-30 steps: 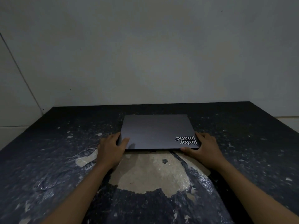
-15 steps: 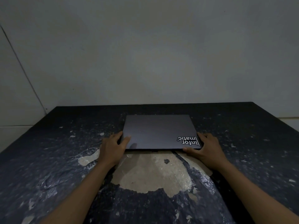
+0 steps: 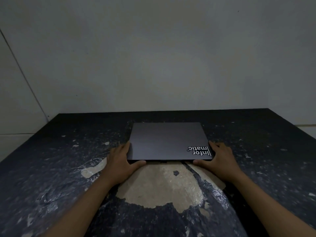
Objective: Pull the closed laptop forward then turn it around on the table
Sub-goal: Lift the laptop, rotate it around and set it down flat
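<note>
1. Desk (image 3: 51, 168): dark, worn top with a pale bare patch (image 3: 159, 185) at 6 o'clock from the laptop.
2. Laptop (image 3: 167, 141): closed, flat at desk centre, long axis running 9 to 3 o'clock, sticker (image 3: 199, 151) at the near right corner.
3. Left hand (image 3: 119, 161) and right hand (image 3: 220, 159): each clasps a near corner, thumbs along the front edge, equally near. Laptop lies at 12 o'clock; pull appears underway, turn not begun.

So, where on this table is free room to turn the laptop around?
The table is bare left and right of the laptop, and behind it up to the wall. Crowded only at its near corners, where left hand and right hand grip.
</note>
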